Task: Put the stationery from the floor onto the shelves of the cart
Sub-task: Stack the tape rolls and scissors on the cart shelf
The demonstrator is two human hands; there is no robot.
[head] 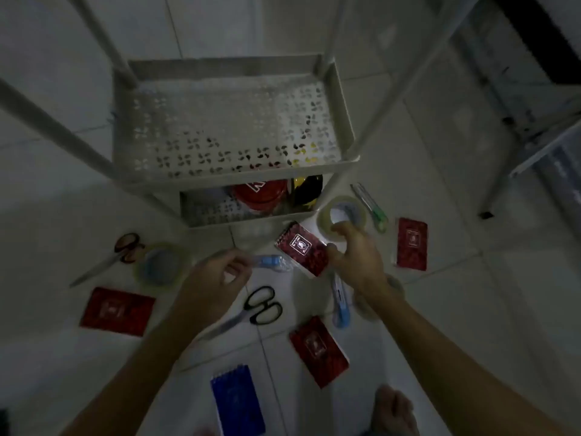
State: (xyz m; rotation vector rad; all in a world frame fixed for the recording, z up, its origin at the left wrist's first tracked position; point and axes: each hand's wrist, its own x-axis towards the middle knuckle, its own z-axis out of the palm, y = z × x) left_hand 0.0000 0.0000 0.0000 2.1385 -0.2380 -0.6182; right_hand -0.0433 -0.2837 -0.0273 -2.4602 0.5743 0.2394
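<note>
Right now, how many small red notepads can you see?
4. One red notepad is held in the right hand near the cart; one lies on the floor at far left, one at right, one near the bottom centre. Others may be hidden.
</note>
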